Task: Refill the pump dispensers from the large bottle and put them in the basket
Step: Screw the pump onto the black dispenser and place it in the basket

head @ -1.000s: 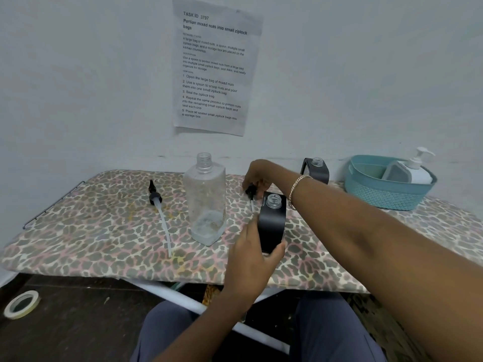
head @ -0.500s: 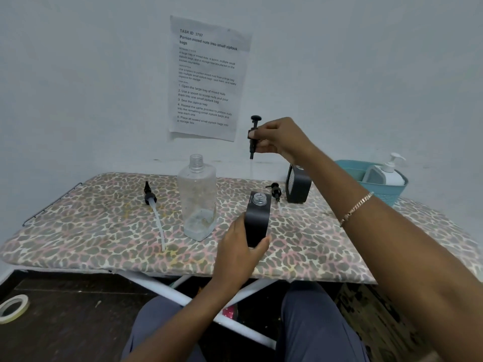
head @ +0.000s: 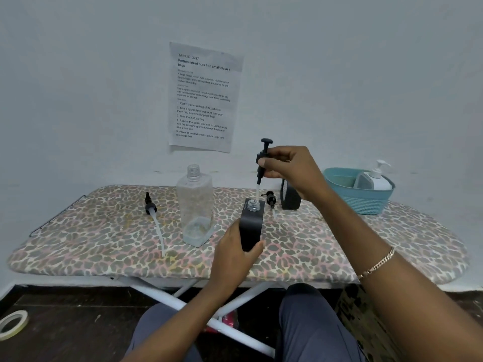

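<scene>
Pump [head: 259, 171] lowered to black dispenser [head: 251, 227]

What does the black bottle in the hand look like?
The black bottle is flat-sided and matte, likely plastic, with a clear threaded neck, no cap on. It is about upright over the leopard-print board. The left hand grips its lower part, hiding the base. The right hand holds a pump above it, clear tube tip at the open mouth.
</scene>
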